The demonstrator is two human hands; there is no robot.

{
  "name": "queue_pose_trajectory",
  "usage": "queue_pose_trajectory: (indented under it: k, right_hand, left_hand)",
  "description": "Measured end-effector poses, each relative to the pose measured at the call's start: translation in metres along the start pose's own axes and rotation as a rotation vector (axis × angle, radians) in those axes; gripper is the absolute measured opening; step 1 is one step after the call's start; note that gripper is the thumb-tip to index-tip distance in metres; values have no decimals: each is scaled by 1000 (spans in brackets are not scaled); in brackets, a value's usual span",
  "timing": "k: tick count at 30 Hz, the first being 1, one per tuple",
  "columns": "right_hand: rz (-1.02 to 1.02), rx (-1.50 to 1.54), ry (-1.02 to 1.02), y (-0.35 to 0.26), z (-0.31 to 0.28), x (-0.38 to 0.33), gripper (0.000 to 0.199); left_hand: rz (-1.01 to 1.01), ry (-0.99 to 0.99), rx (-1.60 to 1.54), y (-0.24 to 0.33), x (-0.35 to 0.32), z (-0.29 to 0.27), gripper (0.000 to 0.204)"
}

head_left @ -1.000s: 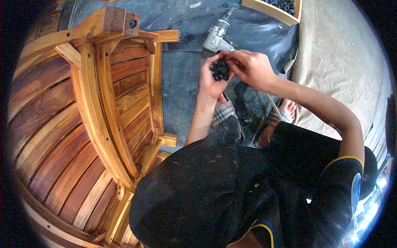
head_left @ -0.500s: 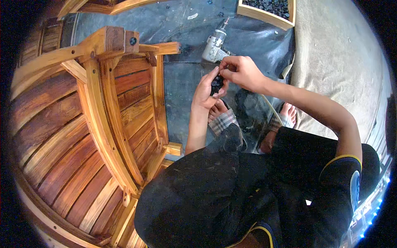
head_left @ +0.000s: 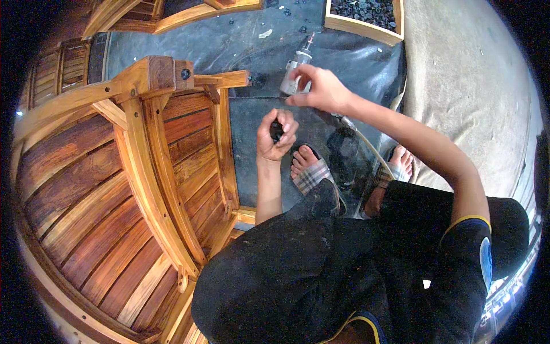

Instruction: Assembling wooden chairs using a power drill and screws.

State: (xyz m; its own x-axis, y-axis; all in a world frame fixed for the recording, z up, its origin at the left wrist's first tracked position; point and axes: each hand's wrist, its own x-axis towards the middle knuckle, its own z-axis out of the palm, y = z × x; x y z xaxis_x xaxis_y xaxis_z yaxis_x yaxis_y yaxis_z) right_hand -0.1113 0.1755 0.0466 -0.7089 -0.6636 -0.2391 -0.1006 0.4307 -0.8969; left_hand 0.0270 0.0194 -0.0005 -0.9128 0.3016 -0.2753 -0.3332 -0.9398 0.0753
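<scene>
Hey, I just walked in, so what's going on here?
A person is crouching beside a slatted wooden furniture piece. Their left hand is curled around some small black pieces. The right hand, thumb and fingers apart, is at the grey power driver, which lies on the dark floor sheet; whether they touch isn't clear. Beyond the driver, a wooden box holds many more small black pieces.

Two hands (head_left: 323, 92), one power tool (head_left: 291, 73), one box (head_left: 365, 31), one hose (head_left: 368, 144), two feet (head_left: 305, 161), many black pieces (head_left: 277, 132)
</scene>
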Motion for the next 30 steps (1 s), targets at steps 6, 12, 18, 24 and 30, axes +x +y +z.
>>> queue_pose_trajectory:
  k: [6, 12, 18, 24, 30]
  right_hand:
    - [20, -916, 114, 40, 36, -8, 57]
    - [350, -677, 331, 29, 65, 5, 54]
    - [364, -320, 417, 38, 51, 8, 52]
    - [-142, 382, 178, -33, 0, -19, 49]
    - [-244, 388, 78, -96, -33, -44, 39]
  left_hand:
    - [167, 70, -174, 8, -11, -3, 30]
    - [225, 154, -176, 13, -13, -2, 28]
    - [218, 262, -122, 17, -6, 10, 28]
    - [264, 426, -10, 33, -1, 40, 27]
    - [298, 379, 105, 56, 20, 88, 25]
